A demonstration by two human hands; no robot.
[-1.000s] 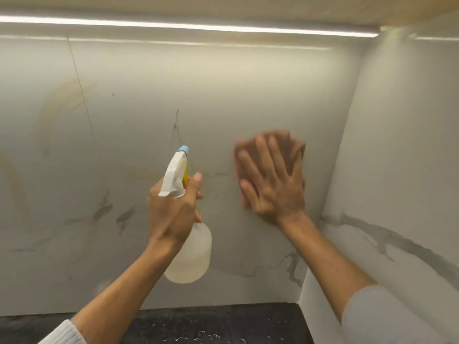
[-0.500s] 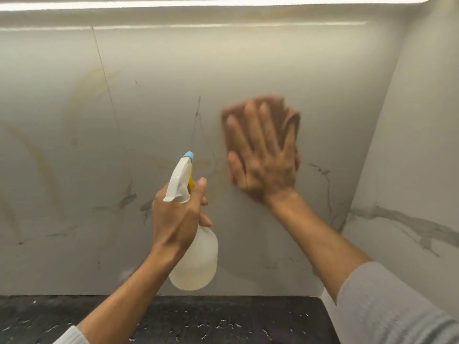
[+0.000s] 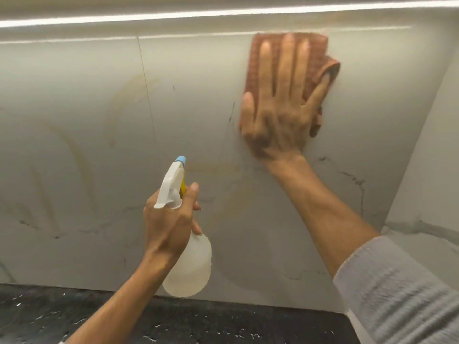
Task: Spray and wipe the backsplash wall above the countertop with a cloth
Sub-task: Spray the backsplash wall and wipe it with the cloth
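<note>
The pale marble-look backsplash [image 3: 99,135] fills the view, with faint yellowish streaks on its left half. My right hand [image 3: 280,105] lies flat with straight fingers, pressing a folded reddish-brown cloth [image 3: 318,58] against the wall near its top edge. My left hand [image 3: 171,224] grips the neck of a translucent spray bottle [image 3: 191,266] with a white trigger head and blue nozzle. The bottle is held in the air a little in front of the wall, lower and left of the cloth.
A dark speckled countertop [image 3: 223,324] runs along the bottom. A side wall [image 3: 427,170] meets the backsplash at the right corner. A lit strip [image 3: 223,14] runs under the cabinet above.
My right hand has slid the cloth upward along the wall, from mid height to near the top edge. The left hand with the bottle has stayed about where it was.
</note>
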